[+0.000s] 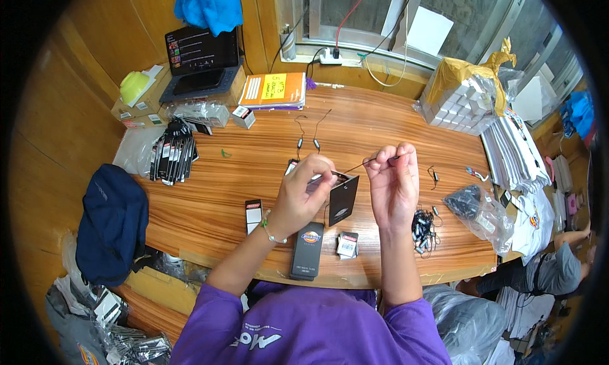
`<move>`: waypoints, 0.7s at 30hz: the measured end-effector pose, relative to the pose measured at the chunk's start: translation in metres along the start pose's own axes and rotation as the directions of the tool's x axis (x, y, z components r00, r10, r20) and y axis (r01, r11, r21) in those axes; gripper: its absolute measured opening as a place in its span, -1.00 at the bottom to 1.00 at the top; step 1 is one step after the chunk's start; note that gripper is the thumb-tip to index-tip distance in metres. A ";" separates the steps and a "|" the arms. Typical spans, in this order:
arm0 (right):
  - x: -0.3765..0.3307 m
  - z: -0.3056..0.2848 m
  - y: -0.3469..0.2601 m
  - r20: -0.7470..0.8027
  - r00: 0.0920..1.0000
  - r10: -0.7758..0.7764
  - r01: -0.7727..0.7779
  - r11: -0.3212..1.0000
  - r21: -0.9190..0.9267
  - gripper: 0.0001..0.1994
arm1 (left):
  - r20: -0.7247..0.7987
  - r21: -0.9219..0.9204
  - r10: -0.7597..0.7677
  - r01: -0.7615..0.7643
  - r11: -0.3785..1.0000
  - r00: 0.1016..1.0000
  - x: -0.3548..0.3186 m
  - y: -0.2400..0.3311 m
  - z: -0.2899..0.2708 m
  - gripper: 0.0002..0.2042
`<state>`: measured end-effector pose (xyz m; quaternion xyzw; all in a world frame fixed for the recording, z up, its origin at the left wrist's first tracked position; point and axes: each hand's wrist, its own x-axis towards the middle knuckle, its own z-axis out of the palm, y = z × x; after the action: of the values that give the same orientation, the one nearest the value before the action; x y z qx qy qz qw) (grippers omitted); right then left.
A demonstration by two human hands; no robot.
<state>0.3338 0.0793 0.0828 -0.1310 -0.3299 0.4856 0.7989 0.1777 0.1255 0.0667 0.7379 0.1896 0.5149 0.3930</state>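
My left hand is closed in a pinch at the top edge of a black hang tag, which hangs below the fingers, partly folded open. A thin black string runs tight from the tag to my right hand, whose thumb and fingers pinch its other end. Under the hands lies a stack of long black tags. To its right sits a small pile of white labels, and to its left a black and white label. Loose black strings with small seals are heaped right of my right forearm.
Strung tags lie bunched at the left. Behind are a tablet, an orange notebook and a bag of white boxes. A clear plastic bag and folded white garments are on the right; another person is beyond.
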 end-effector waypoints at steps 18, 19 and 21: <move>-0.014 0.016 0.009 0.041 0.994 -0.099 0.107 0.872 -0.477 -0.96 | 0.191 0.146 -0.083 0.055 0.988 0.978 0.018 0.000 -0.014 -0.59; -0.013 0.015 0.009 0.032 0.995 -0.100 0.103 0.877 -0.470 -0.96 | 0.175 0.206 -0.036 -0.001 0.979 0.984 0.019 0.001 -0.014 -0.60; -0.011 0.012 0.010 0.017 0.995 -0.102 0.098 0.886 -0.453 -0.95 | 0.182 0.044 -0.118 0.112 0.993 0.976 0.018 -0.002 -0.015 -0.61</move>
<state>0.3157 0.0732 0.0823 -0.2983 -0.4373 0.3530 0.7715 0.1718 0.1447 0.0785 0.7767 0.2034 0.4175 0.4256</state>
